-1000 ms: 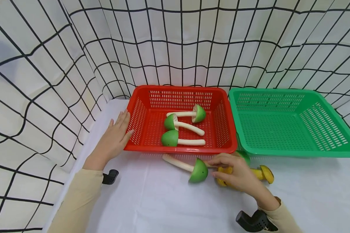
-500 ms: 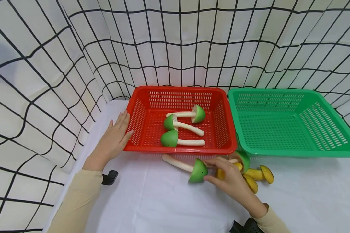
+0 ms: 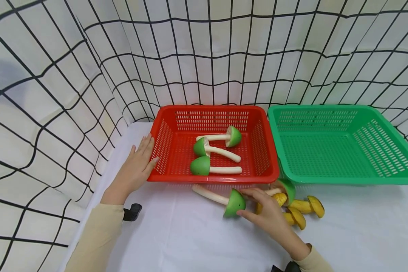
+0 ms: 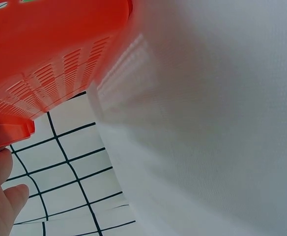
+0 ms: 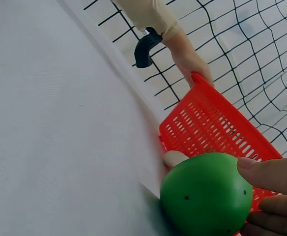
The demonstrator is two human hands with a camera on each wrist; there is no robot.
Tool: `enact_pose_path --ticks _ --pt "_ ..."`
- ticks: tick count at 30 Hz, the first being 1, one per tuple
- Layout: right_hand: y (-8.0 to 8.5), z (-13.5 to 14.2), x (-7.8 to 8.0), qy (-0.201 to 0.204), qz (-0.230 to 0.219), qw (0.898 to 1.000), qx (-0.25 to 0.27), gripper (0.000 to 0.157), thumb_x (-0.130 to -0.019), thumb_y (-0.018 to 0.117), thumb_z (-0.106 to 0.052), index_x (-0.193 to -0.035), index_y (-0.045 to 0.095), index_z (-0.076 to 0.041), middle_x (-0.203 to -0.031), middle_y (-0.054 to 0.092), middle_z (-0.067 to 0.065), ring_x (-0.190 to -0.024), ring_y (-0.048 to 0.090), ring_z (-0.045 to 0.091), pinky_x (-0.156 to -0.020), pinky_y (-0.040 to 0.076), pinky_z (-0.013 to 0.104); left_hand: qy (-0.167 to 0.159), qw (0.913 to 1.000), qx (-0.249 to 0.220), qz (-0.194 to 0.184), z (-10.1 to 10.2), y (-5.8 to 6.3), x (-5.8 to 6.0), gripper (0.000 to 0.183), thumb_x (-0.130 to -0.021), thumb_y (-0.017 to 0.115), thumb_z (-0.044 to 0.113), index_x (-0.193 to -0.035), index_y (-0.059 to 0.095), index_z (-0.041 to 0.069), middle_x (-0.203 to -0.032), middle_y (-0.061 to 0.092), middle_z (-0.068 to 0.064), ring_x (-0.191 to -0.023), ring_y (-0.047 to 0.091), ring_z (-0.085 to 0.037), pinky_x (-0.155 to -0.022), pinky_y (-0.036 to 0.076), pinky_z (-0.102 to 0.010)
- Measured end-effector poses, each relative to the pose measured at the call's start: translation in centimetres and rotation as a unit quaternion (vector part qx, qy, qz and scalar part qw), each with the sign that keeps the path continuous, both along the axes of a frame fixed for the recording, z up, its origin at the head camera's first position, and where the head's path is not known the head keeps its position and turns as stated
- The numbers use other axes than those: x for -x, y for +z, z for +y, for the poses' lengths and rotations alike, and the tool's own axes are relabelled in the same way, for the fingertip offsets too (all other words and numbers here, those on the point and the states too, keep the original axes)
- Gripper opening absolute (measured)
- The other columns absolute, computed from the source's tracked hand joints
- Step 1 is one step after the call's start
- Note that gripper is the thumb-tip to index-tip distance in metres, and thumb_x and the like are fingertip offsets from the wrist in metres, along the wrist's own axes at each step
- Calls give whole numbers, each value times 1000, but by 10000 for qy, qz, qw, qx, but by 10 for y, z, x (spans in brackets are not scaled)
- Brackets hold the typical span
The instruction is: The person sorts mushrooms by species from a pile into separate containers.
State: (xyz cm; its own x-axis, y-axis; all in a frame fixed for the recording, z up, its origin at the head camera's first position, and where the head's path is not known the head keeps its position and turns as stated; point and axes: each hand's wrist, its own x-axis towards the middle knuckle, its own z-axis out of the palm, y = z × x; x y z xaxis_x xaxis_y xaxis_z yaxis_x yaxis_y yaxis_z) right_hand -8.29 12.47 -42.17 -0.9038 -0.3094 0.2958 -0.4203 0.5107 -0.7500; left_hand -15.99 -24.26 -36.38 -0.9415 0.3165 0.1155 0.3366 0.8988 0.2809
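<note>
three mushrooms (image 3: pixel 220 151) in red basket (image 3: pixel 176 178)

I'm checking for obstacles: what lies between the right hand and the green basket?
In the head view, one green-capped mushroom and several yellow mushrooms lie between the right hand and the green basket.

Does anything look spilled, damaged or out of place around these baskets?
Nothing looks spilled or damaged. The one untidy spot is near the front right corner of the red basket, where a green-capped mushroom and yellow mushrooms lie jumbled together.
</note>
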Motion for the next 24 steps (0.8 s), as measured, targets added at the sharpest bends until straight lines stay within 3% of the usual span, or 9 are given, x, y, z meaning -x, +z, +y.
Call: enact_pose_path --ticks 10,15,24 --pt "-6 -10 -2 -149 -214 9996 -78 66 -62 88 -17 -121 61 -3 -119 63 6 -110 58 22 -89 49 41 46 10000 25 -68 0 -1 -2 64 -102 36 29 -148 10 -6 -156 5 -19 -143 3 -34 -112 4 -55" --pt "-8 -13 -1 -220 -101 9996 -123 71 -59 89 -20 -121 61 -2 -120 62 8 -111 58 24 -92 47 42 56 9999 70 -111 0 1 -1 64 -102 33 32 -148 8 -6 -156 4 -19 -143 2 -33 -112 4 -55" --pt "-11 -17 1 -487 144 9980 -379 64 -58 90 -20 -114 65 -1 -111 66 8 -104 60 25 -85 50 43 63 9999 84 -90 0 0 -1 64 -102 35 30 -148 9 -6 -156 5 -19 -143 3 -34 -112 5 -56"
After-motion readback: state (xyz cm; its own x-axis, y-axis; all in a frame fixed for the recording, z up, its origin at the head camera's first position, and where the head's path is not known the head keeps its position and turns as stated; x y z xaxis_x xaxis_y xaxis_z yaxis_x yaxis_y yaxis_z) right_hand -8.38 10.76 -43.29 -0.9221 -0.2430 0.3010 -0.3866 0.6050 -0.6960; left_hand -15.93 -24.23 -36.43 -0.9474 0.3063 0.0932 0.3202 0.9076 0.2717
